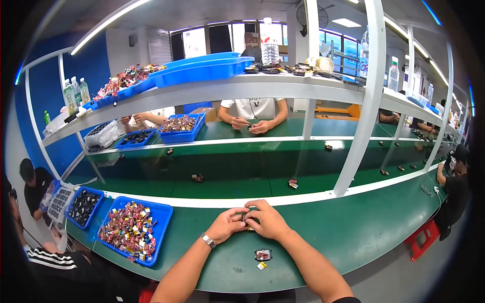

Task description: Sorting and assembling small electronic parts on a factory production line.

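My left hand (227, 226) and right hand (268, 221) meet over the green tabletop (353, 230), gripping a small dark part (244, 216) that they mostly hide. A light, steady pinch from both sides looks the surest way to handle it. Nearer me lies a dark-rimmed casing (262, 254); to the left, a blue tray (164, 214) holds reddish pieces (129, 230).
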### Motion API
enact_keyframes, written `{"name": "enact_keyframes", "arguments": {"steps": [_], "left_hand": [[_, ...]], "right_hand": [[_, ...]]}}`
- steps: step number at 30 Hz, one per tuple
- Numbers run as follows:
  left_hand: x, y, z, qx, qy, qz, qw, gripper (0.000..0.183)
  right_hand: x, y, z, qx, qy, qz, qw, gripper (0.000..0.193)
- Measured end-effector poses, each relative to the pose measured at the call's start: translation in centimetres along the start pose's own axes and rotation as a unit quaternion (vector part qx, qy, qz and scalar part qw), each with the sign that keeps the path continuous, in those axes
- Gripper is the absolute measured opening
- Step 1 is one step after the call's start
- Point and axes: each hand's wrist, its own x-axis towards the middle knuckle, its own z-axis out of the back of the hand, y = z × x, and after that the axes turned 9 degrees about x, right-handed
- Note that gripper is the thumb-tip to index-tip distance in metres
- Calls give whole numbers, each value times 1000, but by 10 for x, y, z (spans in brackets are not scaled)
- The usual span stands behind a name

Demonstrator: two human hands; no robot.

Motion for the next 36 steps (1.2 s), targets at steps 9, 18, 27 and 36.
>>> {"name": "enact_keyframes", "arguments": {"steps": [9, 18, 27, 36], "left_hand": [[0, 0, 2, -5, -7, 44, 999, 33], [1, 1, 0, -35, -25, 34, 998, 30], [2, 5, 3, -30, -42, 33, 998, 27], [2, 3, 1, -35, -50, 26, 998, 27]], "right_hand": [[-4, 2, 7, 62, 45, -3, 997, 13], [-7, 1, -8, 9, -30, -19, 999, 13], [-7, 3, -12, 33, -57, -18, 998, 14], [-8, 1, -20, 65, -82, -49, 993, 16]]}}
